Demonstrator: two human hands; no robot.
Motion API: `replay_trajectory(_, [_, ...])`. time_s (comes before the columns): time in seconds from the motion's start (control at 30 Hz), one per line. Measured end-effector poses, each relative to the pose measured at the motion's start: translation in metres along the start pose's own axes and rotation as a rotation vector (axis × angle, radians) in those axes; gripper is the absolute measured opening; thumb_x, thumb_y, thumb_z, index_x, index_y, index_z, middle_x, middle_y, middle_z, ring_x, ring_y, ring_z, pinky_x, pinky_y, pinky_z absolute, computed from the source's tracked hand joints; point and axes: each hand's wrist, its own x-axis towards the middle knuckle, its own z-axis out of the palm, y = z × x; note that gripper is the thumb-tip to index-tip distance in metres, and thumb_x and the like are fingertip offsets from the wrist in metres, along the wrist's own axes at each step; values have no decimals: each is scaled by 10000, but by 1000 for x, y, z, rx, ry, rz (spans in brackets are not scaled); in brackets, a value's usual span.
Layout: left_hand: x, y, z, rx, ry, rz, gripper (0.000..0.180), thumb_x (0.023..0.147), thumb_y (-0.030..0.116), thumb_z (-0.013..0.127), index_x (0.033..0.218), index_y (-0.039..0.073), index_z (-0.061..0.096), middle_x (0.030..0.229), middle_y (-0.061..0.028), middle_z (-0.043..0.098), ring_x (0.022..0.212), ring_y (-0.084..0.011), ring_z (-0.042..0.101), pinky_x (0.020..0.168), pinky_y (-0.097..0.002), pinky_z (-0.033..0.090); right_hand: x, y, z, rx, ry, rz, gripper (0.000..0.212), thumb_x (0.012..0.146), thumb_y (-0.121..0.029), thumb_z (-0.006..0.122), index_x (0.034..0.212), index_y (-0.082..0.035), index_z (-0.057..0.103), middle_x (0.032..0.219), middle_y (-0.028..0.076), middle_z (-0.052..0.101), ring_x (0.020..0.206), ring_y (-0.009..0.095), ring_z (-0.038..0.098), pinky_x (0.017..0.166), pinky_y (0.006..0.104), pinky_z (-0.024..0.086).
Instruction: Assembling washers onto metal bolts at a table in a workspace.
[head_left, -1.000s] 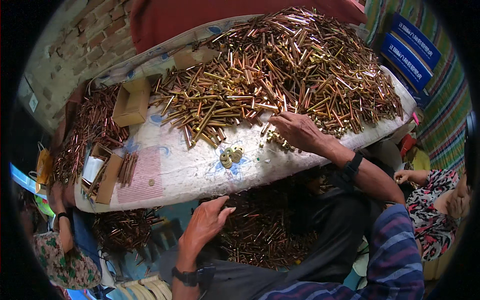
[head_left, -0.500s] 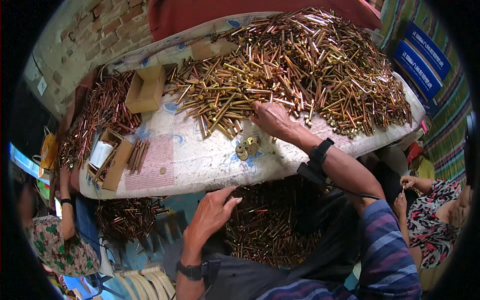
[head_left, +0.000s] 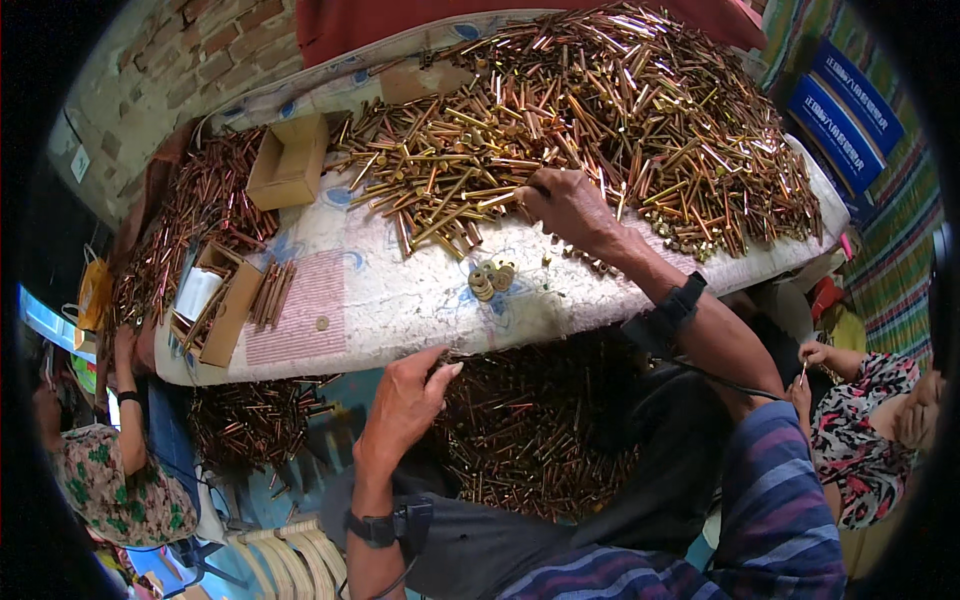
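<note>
A large heap of brass-coloured and coppery bolts (head_left: 600,120) covers the far side of the cloth-covered table (head_left: 400,320). My right hand (head_left: 568,208) is at the heap's near edge, its fingers curled down and closed among the bolts; what they grip, if anything, is hidden. My left hand (head_left: 402,398) hovers at the table's near edge, thumb and forefinger apart, the other fingers tucked out of sight; I see nothing held in it. Between the hands lies a small pile of round washers (head_left: 490,280). Beneath the table edge, more bolts (head_left: 530,430) are heaped.
An open cardboard box (head_left: 288,165) stands at the left, near another bolt heap (head_left: 205,210). A second box (head_left: 218,305) holds several bolts. Blue cartons (head_left: 840,130) are stacked at the right. Co-workers sit left (head_left: 120,490) and right (head_left: 865,430).
My right hand has shifted slightly right along the heap's edge, its fingers more curled. My left hand has moved a little left and up toward the table edge.
</note>
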Motion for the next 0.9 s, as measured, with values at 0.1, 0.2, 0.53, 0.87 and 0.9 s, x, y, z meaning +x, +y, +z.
replay_trajectory(0.1, [7,-1,-5,-16,24,22,329,939,143,663,1186,-75,652,741,-194,677,569,-194,676,571,-346,516,-7,-4,-19,10,27,30,319,965,-239,614,839,53,628,722,232,624,665,365,644,646,473,494])
replay_trajectory(0.2, [14,-2,-6,-25,52,15,339,942,151,663,1182,-89,652,696,-167,673,558,-182,674,544,-335,509,-16,-15,-29,-98,39,-18,322,978,-237,615,836,52,635,692,193,628,634,300,666,609,437,508])
replay_trajectory(0.53, [29,24,3,-215,59,32,479,948,188,693,1371,-2,574,792,-56,680,552,-87,609,438,-246,463,-53,-75,-37,517,-446,173,379,1003,-324,648,878,31,687,700,50,652,605,106,616,548,284,498])
replay_trajectory(0.87, [19,-9,5,-232,173,61,252,1000,210,620,1078,-4,727,612,6,584,476,-51,530,404,-229,402,-42,-64,1,522,-513,235,458,1009,-407,593,942,26,723,731,114,708,606,169,649,587,367,526])
replay_trajectory(0.9, [16,-8,2,-242,167,-23,257,1003,223,616,1038,-7,726,590,6,573,461,-52,519,399,-231,400,-43,-60,14,351,-449,139,411,998,-385,599,954,5,726,727,140,703,610,222,658,598,393,528])
